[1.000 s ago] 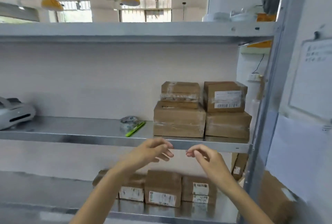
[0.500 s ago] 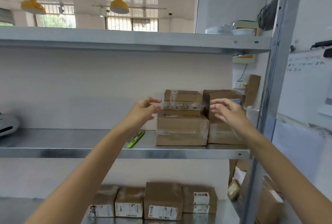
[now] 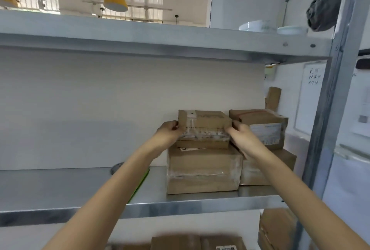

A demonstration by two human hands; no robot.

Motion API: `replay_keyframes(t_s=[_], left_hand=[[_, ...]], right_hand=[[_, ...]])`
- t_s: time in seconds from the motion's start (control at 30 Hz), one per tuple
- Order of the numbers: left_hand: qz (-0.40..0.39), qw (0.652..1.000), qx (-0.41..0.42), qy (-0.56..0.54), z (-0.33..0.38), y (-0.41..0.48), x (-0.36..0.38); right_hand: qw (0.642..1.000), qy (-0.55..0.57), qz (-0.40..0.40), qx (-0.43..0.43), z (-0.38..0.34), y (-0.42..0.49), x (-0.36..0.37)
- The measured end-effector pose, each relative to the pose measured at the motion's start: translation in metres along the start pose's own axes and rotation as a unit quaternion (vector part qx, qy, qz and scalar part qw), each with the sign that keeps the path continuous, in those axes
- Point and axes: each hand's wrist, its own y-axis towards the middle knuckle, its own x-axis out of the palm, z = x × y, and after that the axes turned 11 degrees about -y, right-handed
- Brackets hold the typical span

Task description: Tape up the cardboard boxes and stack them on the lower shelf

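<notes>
Both hands curl their fingers (image 3: 172, 125) tight on the small taped box (image 3: 204, 122), the left hand (image 3: 167, 134) on its left end and the right hand (image 3: 243, 137) on its right end. Both arms are stretched out and up toward it. Right under the small taped box is a bigger box (image 3: 202, 169), on the metal shelf (image 3: 80, 189).

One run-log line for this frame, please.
left hand: grips small top box | right hand: grips same box | box: atop larger box, middle shelf
</notes>
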Motion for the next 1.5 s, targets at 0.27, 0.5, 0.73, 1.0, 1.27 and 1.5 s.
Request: replay_keyframes(t_s=[0.27, 0.5, 0.73, 1.0, 1.27, 1.5], left_hand=[[0.044, 0.995, 0.088, 0.024, -0.006, 0.007, -0.044], [0.093, 0.987, 0.125, 0.03, -0.015, -0.019, -0.128], [0.142, 0.976, 0.145, 0.083, -0.047, -0.083, -0.237], [0.154, 0.979, 0.097, 0.089, -0.11, -0.122, -0.322], [0.135, 0.988, 0.058, 0.057, -0.153, -0.13, -0.32], [0.115, 0.993, 0.01, 0.028, -0.167, -0.13, -0.304]], right_hand=[[0.997, 0.056, 0.045, -0.026, -0.034, -0.003, 0.019], [0.992, 0.103, 0.005, -0.075, -0.098, -0.025, 0.071], [0.984, 0.161, -0.056, -0.056, -0.148, -0.051, 0.179], [0.982, 0.17, -0.077, -0.024, -0.167, -0.079, 0.283], [0.99, 0.132, -0.039, 0.025, -0.157, -0.082, 0.313], [0.993, 0.101, -0.026, 0.058, -0.139, -0.081, 0.318]])
